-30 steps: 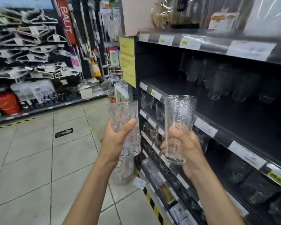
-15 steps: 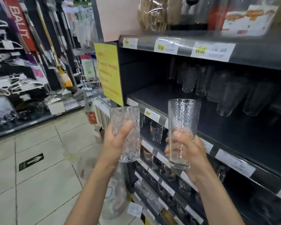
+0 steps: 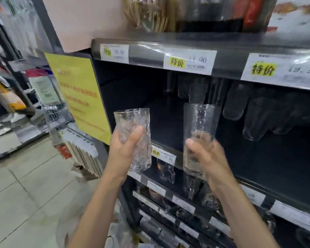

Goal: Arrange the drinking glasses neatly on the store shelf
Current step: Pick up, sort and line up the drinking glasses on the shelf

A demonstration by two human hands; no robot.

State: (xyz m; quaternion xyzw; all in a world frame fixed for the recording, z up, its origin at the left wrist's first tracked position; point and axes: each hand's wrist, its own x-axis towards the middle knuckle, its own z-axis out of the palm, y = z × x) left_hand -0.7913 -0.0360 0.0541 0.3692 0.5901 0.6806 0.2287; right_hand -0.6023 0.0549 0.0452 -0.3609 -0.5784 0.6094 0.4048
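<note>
Other glasses (image 3: 254, 119) stand deep on the shelf (image 3: 267, 169); your left hand (image 3: 123, 149) grips an empty short glass (image 3: 132, 120), your right hand (image 3: 208, 158) a tall glass (image 3: 199, 119).

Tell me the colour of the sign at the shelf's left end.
The sign is yellow, head view.

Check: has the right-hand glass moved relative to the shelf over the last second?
Yes. The right glass has risen: it was mostly below the shelf's price rail, and is now mostly above it.
</note>
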